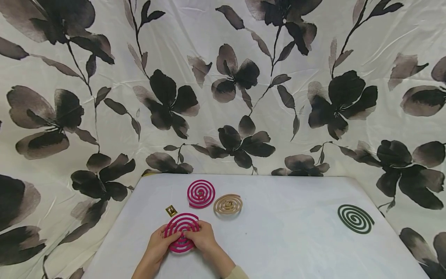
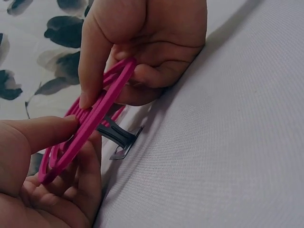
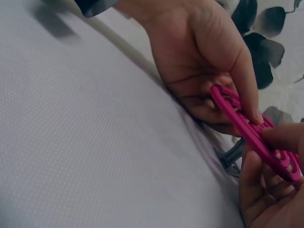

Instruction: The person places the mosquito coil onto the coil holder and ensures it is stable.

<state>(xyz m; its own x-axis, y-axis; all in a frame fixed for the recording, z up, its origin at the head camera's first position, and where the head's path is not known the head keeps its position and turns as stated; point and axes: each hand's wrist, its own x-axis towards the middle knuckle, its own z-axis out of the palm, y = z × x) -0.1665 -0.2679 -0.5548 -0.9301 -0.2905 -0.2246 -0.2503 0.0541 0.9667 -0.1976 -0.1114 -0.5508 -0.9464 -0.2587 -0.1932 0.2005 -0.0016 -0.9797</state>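
Both hands hold a pink mosquito coil [image 1: 182, 214] over the table's front left part. In the head view my left hand [image 1: 158, 242] grips its left edge and my right hand [image 1: 205, 236] its right edge, both thumbs pressing near the centre. Seen from the left wrist, the coil [image 2: 102, 111] is tilted, and a dark metal coil stand [image 2: 118, 135] sticks out from its underside, close to the tabletop. That stand [image 3: 230, 154] also shows in the right wrist view. How it joins the coil is hidden behind the rings and fingers.
Just beyond the hands lies a small gold-coloured metal stand [image 1: 171, 210]. A second pink coil [image 1: 201, 193] and a tan coil [image 1: 228, 204] are behind it. At the far right of the white table [image 1: 289, 232] is a dark green coil [image 1: 355, 219]. Floral cloth [image 1: 205, 116] hangs behind.
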